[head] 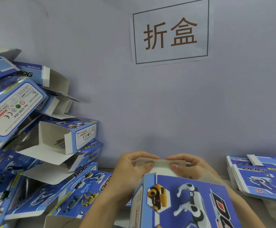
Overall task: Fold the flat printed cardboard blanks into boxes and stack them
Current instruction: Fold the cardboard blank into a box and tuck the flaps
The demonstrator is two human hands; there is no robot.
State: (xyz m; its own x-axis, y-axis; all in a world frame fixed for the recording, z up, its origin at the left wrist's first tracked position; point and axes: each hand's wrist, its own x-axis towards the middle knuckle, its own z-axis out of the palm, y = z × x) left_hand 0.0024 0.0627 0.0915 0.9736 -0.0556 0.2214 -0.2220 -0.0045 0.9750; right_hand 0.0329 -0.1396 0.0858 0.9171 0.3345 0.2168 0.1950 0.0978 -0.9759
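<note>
A blue printed box (183,199) with robot-dog pictures stands in front of me at the bottom centre, its far end open. My left hand (132,168) and my right hand (186,167) both pinch the white end flap (161,162) at that far end, thumbs on the near side and fingers curled over the top edge. On the left, a heap of folded boxes (35,145) with open flaps leans against the wall. To the right lies a stack of flat blanks (262,178).
A pale wall rises straight behind the work surface, with a framed paper sign (170,32) taped to it. A strip of table (224,177) shows between the box and the flat blanks.
</note>
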